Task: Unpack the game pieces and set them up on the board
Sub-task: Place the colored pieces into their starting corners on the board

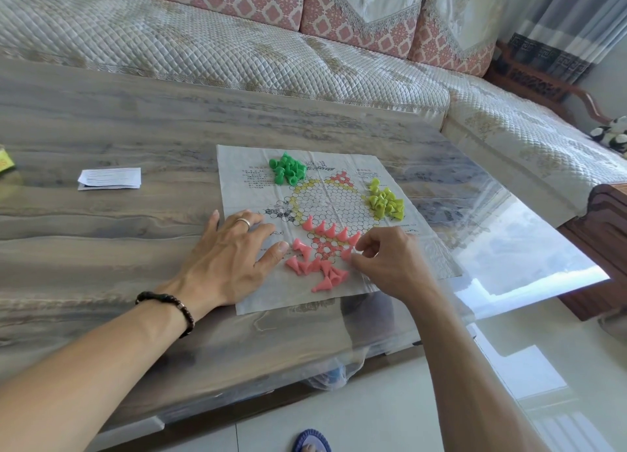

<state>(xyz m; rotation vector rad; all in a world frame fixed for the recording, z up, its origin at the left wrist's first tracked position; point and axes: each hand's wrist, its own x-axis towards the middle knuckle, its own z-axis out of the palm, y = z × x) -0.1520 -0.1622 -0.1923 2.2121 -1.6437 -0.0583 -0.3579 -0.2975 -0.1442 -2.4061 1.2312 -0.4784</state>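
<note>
A thin paper game board (339, 292) printed with a star of circles lies on the table. On it are a heap of green pieces (287, 170) at the far left, a heap of yellow pieces (385, 203) at the right, and loose pink pieces (314, 269) at the near side. A row of pink cones (330, 230) stands upright along the near star point. My left hand (230, 258) lies flat on the board's left edge, fingers spread. My right hand (390, 261) pinches a pink piece (347, 253) at the right end of that point.
A folded white leaflet (110, 178) lies on the wooden table (101, 241) to the left, with a green box corner (5, 159) at the far left edge. A quilted sofa (237, 44) runs behind and to the right. The table's front edge is near my arms.
</note>
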